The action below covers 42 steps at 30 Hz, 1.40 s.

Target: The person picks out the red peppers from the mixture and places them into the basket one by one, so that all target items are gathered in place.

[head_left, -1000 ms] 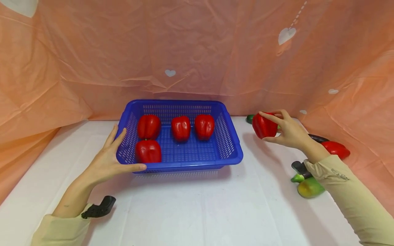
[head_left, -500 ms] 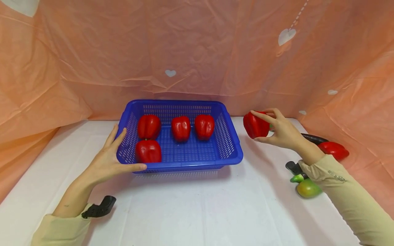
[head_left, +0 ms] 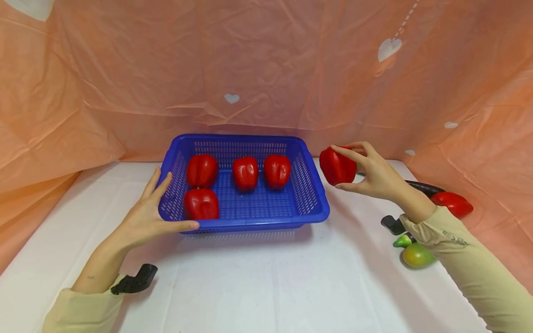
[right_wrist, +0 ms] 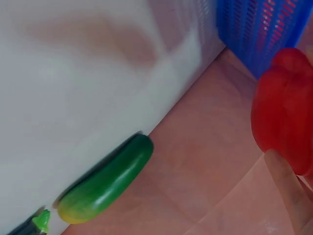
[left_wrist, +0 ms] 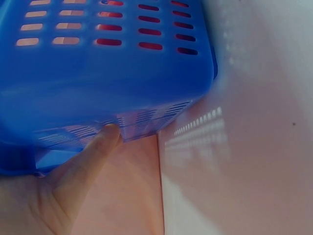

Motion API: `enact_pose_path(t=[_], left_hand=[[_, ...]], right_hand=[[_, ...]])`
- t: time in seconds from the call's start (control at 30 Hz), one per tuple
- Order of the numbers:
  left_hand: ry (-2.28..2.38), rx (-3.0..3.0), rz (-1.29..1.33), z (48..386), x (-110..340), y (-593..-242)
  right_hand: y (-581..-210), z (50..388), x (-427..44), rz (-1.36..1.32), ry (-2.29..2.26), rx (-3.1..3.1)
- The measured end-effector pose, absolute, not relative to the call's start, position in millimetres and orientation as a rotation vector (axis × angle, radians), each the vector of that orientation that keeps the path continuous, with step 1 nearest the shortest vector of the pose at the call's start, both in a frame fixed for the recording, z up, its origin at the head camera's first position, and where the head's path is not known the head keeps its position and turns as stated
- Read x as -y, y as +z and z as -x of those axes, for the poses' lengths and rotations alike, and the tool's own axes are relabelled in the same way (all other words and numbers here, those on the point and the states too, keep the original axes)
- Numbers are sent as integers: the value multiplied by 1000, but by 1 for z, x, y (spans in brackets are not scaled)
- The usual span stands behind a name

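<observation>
Orange sheet (head_left: 266, 69) walls off back + both sides; white table (head_left: 266, 277) meets it along far edge, near edge out of frame. Blue basket (head_left: 262, 223) sits nr table's far edge, L of ctr: cloth shows as a strip btwn its L side and table's L edge, a wider stretch in front, another on R out to the veg by table's R edge. Basket floor shows from front-L corner across to R wall.

L hand (head_left: 143, 219) spans basket's front-L corner: fingers straight + spread along L wall, thumb straight along front rim, both touching. R hand (head_left: 376, 173) pinches a held red pepper (head_left: 336, 167) btwn thumb + fingers, spread abt pepper's width; pepper is up off table, just beside basket's R rim, narrow gap in head view.

In basket: back-L pepper (head_left: 201, 171), front-L pepper (head_left: 201, 206), mid pepper (head_left: 245, 173), R pepper (head_left: 276, 171).

Twd table's R edge: dark eggplant (head_left: 424, 188) part hidden by R arm, red veg (head_left: 451, 203), mango-like fruit (head_left: 418, 255) part under sleeve, green-tipped veg (head_left: 403, 240) beside it. Green veg (right_wrist: 107, 181) lies at table's far edge.
</observation>
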<state>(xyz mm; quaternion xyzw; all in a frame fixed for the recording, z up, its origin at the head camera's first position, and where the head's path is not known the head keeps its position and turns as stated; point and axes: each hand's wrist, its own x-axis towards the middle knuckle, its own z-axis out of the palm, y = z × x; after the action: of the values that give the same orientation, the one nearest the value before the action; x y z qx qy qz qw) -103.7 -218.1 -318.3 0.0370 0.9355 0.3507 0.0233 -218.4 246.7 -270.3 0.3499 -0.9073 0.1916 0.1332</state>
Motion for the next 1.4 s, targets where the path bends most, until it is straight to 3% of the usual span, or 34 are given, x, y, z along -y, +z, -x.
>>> enact_pose_path(t=[0.73, 1.4], left_hand=[[1077, -2902, -119, 104, 218, -317], [1073, -2904, -118, 104, 218, -318]], right_hand=[[-251, 214, -208, -1060, 628, 2727], [-243, 215, -162, -1280, 586, 2769]])
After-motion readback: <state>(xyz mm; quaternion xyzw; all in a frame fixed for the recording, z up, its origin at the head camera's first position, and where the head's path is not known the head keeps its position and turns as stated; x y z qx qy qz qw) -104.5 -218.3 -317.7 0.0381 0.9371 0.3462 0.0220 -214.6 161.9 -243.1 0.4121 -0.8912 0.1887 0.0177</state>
